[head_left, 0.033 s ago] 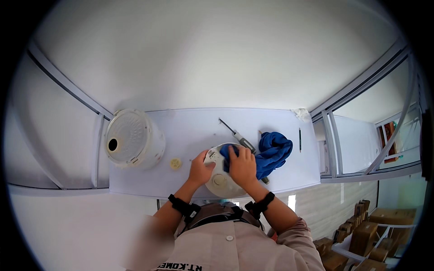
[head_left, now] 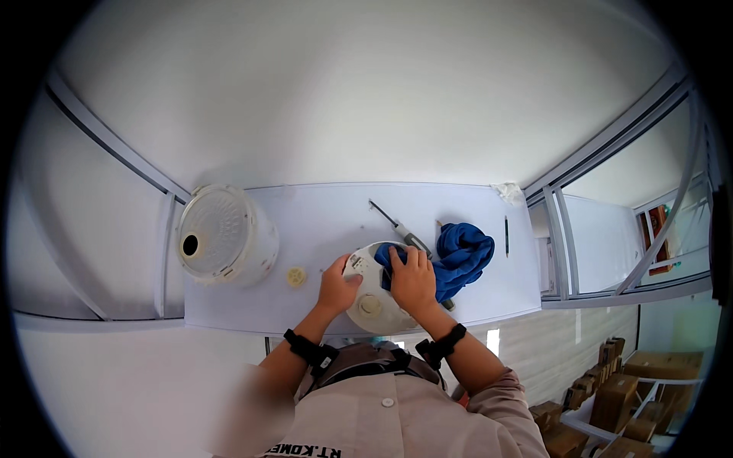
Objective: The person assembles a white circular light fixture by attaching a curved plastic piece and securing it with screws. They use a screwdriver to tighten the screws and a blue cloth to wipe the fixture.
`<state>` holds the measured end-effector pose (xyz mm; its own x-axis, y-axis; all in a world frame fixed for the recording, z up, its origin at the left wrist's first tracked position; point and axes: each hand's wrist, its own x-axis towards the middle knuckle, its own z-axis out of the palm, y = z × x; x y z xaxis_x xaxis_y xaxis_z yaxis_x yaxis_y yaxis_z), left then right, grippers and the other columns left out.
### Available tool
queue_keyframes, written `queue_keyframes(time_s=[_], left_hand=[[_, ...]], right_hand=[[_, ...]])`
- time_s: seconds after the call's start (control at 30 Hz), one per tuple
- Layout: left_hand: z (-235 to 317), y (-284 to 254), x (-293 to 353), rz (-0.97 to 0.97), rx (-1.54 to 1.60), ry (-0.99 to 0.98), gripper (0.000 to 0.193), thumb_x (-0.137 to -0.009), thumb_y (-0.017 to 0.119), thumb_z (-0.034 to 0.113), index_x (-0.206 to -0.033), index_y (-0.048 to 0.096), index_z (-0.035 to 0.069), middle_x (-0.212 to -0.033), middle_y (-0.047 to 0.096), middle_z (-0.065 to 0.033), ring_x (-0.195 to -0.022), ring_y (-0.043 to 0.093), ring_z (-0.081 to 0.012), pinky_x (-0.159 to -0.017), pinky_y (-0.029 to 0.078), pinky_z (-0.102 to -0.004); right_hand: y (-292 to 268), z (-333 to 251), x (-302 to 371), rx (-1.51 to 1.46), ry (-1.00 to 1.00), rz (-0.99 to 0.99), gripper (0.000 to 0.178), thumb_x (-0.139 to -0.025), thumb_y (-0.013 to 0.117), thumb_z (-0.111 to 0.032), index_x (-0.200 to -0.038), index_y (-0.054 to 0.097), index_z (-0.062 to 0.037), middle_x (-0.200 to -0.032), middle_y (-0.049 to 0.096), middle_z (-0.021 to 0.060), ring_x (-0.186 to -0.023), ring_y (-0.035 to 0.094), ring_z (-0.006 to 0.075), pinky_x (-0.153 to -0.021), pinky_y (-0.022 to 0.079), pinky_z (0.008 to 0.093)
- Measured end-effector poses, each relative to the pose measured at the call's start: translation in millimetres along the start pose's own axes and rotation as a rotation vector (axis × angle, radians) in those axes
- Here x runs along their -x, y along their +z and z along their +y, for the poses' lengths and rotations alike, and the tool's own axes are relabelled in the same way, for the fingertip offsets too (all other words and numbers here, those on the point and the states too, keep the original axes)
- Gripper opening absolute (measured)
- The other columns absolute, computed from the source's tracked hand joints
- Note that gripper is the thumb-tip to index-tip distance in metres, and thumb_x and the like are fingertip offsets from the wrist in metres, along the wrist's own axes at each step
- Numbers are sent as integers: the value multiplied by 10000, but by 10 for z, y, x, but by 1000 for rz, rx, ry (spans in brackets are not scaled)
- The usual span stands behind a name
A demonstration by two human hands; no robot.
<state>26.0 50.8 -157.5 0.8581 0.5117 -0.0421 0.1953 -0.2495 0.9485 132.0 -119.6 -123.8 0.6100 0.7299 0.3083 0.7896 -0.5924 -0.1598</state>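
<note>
A round white lid-like appliance part [head_left: 368,304] lies near the front edge of a white table [head_left: 321,217]. My left hand [head_left: 338,284] grips its left rim. My right hand [head_left: 413,279] presses one end of a blue cloth [head_left: 463,256] onto the part's top. The rest of the cloth lies bunched on the table to the right. A screwdriver [head_left: 395,224] lies just behind the part, its handle end partly hidden by the cloth and my right hand.
A white round appliance body [head_left: 226,237] lies on the table's left end. A small pale yellow disc [head_left: 296,276] sits beside it. A thin dark stick [head_left: 505,226] and a crumpled white wad [head_left: 508,191] are at the right end. Cardboard boxes [head_left: 611,397] stand lower right.
</note>
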Motion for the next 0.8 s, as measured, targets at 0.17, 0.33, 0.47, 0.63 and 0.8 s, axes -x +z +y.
queue_keyframes(time_s=[0.17,0.33,0.47,0.63,0.8], left_hand=[[21,37,38,54,-11,-115,485,-850,740,51,-1315,633,-37,-1193,747,-200,-1122,725,-318,-971,550,-392],[-23,41,-12,38,-21,-58,479,-845,731,61,-1309,645,-24,-1193,748,-202,-1122,725,-314,-969,551,-390],[111,23,-1,-3,34,-29,400,-892,658,72,-1280,670,-24,-1161,758,-167,-1077,724,-249,-949,544,-362],[-120,146,-41,33,443,-187,292,-1026,565,144,-1192,707,-50,-1080,744,-60,-982,662,-132,-894,523,-295],[-54,176,-77,9,341,-261,328,-1052,638,235,-1193,707,-53,-998,751,-53,-899,683,-141,-819,548,-318]], right_hand=[[29,138,198,269,73,-243,365,-851,609,-141,-1169,695,15,-1091,592,156,-1013,588,325,-805,493,382],[-46,82,361,282,71,-260,342,-843,622,-157,-1121,702,26,-1056,583,150,-981,577,324,-759,476,395],[-170,-17,133,-81,36,5,379,-818,667,-137,-1165,692,14,-1059,596,161,-998,603,338,-815,511,438],[-16,-278,5,-258,-205,-88,330,-795,699,-157,-1108,737,-59,-1068,588,122,-998,589,312,-847,501,426],[-29,-215,27,-278,-375,-187,262,-795,695,-176,-1039,785,-143,-1128,595,91,-1035,586,289,-867,497,410]])
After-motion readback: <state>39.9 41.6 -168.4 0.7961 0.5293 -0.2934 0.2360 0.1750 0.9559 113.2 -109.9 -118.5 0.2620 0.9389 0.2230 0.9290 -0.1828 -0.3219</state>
